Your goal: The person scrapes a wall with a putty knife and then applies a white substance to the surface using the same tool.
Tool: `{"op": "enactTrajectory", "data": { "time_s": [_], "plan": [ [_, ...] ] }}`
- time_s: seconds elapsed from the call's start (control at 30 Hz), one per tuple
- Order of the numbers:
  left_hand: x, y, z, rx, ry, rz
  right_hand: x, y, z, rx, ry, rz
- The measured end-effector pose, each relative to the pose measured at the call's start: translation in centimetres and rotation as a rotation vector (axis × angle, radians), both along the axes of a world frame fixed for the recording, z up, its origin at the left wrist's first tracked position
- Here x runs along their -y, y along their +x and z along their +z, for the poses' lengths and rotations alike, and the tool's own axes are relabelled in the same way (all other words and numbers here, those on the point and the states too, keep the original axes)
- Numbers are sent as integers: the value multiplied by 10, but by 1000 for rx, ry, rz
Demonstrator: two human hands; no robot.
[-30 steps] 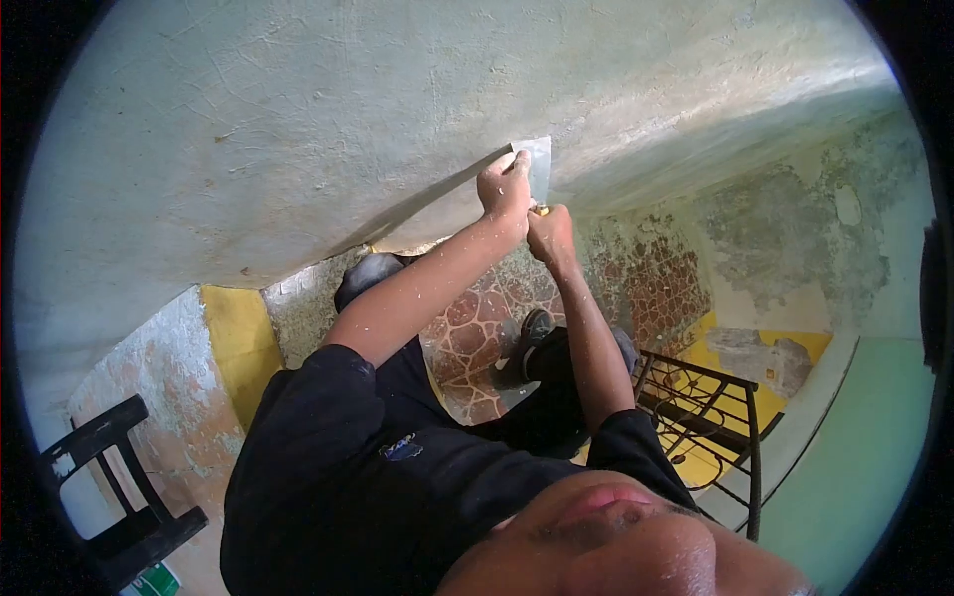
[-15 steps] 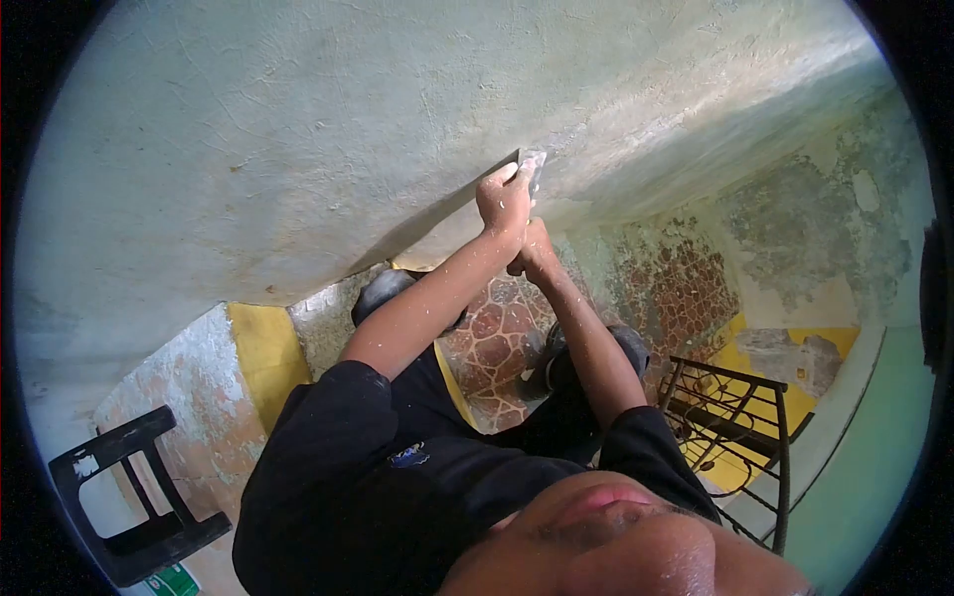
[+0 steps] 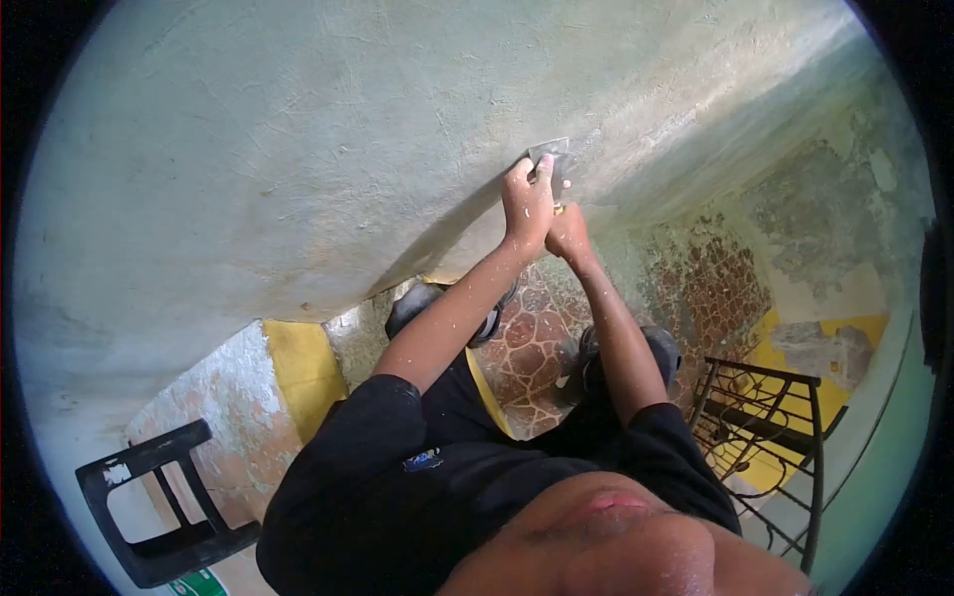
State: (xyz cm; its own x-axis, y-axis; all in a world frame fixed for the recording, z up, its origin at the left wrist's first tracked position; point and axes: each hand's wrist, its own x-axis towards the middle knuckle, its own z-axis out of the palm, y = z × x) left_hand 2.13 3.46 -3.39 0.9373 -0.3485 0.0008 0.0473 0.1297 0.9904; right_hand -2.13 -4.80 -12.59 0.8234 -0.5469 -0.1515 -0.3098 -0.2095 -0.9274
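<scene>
A flat metal scraper (image 3: 553, 149) lies with its blade against the pale, worn wall (image 3: 378, 139). My left hand (image 3: 529, 204) is closed on the scraper near the blade, thumb and fingers on it. Just below and to the right, my right hand (image 3: 568, 233) is wrapped round the handle end, where a bit of yellow shows. Pale flecks dot both hands and forearms. The palms and most of the handle are hidden.
A black plastic stool (image 3: 149, 459) stands at lower left beside a yellow-painted strip (image 3: 303, 368). A black metal rack (image 3: 760, 373) is at lower right. Below my hands is reddish stone-patterned floor (image 3: 532, 338), with my shoes on it.
Both hands and the scraper have shifted slightly right along the wall, and more of the blade shows. The stool, rack and floor appear farther right and lower in the view.
</scene>
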Motion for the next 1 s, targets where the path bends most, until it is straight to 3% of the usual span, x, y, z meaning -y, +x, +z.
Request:
{"op": "enactTrajectory", "data": {
  "time_s": [0.07,0.1,0.2,0.43,0.53,0.6,0.63,0.93,1.0],
  "plan": [
    [4,5,-21,-188,-111,-16,12,-5,-20,-80,-160,-6],
    [3,12,-29,-256,-40,-112,14,-10,-18,-15,-197,-12],
    [14,6,-31,-270,-90,-129,21,-17,-14,-123,-160,-51],
    [25,9,-32,-111,55,-169,34,-18,-16,-197,-125,-50],
    [25,8,-30,-154,17,-181,40,-25,0,-211,-139,-55],
    [26,10,-30,-292,0,-168,44,-30,19,-249,-322,-86],
    [26,11,-31,-294,2,-168,47,-33,36,-348,-243,-50],
    [28,21,-23,-122,132,-122,35,-21,40,-264,-215,-132],
    [28,16,-2,-128,-26,-143,35,-18,66,-200,-177,-133]
  ]
}}
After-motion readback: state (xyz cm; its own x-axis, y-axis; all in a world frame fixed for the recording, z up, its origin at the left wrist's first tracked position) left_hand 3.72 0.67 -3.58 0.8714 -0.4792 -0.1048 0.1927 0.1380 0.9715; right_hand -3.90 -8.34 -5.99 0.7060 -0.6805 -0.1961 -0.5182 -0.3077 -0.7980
